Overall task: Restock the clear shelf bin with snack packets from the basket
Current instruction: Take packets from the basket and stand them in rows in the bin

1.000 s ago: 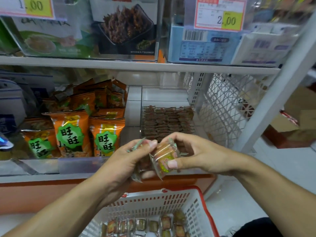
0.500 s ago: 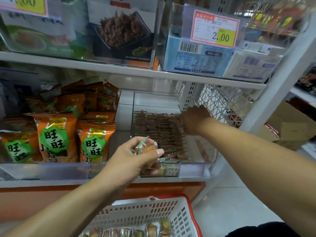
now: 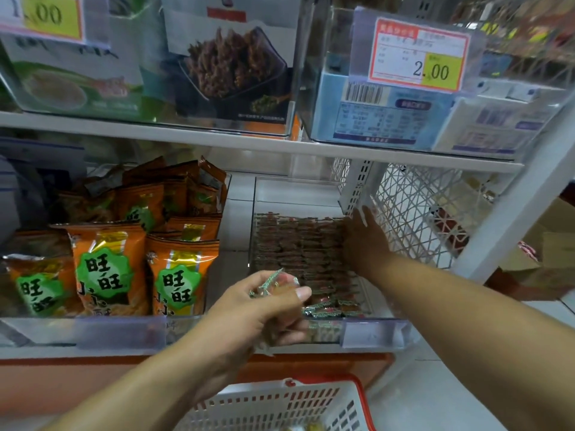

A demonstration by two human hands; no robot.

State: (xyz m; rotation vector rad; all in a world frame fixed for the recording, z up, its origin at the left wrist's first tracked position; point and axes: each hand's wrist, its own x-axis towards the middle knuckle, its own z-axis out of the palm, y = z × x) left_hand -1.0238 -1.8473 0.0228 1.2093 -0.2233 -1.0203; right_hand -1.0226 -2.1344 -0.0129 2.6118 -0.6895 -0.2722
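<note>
1. Now your left hand (image 3: 264, 309) pinches a few snack packets (image 3: 275, 283) just in front of the clear shelf bin (image 3: 373, 332).
2. Your right hand (image 3: 364, 237), fingers straight, reaches farther in, against the bin's right-hand packet rows (image 3: 298, 244).
3. Those rows run near to far; the basket (image 3: 280, 405) sits below.

The lower white shelf (image 3: 239, 213) carries a clear bin (image 3: 373, 332) filled with rows of small snack packets (image 3: 298, 244). Just to its left sit upright orange snack bags (image 3: 182, 275). The upper shelf (image 3: 249, 144) holds clear bins of boxed goods (image 3: 382, 119).
</note>
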